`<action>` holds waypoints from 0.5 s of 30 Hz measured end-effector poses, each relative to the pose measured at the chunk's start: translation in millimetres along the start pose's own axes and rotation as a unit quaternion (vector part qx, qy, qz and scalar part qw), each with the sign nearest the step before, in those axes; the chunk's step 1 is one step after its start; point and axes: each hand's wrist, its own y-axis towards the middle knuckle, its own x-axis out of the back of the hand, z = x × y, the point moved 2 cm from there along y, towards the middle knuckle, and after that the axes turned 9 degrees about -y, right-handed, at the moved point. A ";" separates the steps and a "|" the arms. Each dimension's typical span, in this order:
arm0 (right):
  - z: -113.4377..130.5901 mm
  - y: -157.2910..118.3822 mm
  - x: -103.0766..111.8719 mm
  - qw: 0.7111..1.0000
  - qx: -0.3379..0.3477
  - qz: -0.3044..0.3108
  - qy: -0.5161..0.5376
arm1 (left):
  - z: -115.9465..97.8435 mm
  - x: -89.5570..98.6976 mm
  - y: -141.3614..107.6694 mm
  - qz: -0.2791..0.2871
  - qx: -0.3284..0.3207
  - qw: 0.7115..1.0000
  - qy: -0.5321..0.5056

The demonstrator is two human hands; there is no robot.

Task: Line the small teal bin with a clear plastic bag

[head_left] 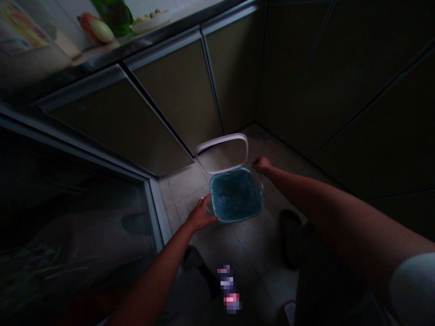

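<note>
A teal trash bin [237, 194] stands on the tiled floor, with thin clear plastic that looks like a bag lining it and spilling over the rim. At its left side, my left hand [200, 215] curls its fingers and thumb around the rim and the plastic. My right hand [263, 165] is closed in a pinch just beyond the far right corner, apparently on the edge of the plastic bag [261, 184]; its fingertips are partly hidden. A pale rim ring [222, 139] stands tilted right behind the bin, against its far side. I cannot tell whether it is attached.
Dark cabinet doors [176, 81] rise behind and to the right. On the counter [142, 43] are a plate of food [151, 21], a green bag [112, 16] and an onion-like vegetable [102, 31]. A glass door [112, 213] borders the left. A dark slipper [289, 237] is near my foot.
</note>
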 end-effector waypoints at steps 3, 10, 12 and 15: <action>-0.8 -1.4 -1.9 1.000 -0.006 0.009 -0.024 | -0.8 0.6 -0.2 -0.013 0.021 1.000 -0.008; 0.2 -14.3 2.3 0.998 -0.032 0.033 -0.041 | -0.1 1.5 0.2 -0.007 0.014 1.000 -0.009; 6.7 -13.9 13.5 0.999 -0.037 -0.014 -0.025 | -1.3 5.5 5.4 -0.029 0.004 0.999 -0.019; 26.6 -17.3 39.9 0.998 -0.015 -0.060 -0.005 | -12.0 21.0 18.9 -0.116 0.011 0.990 -0.079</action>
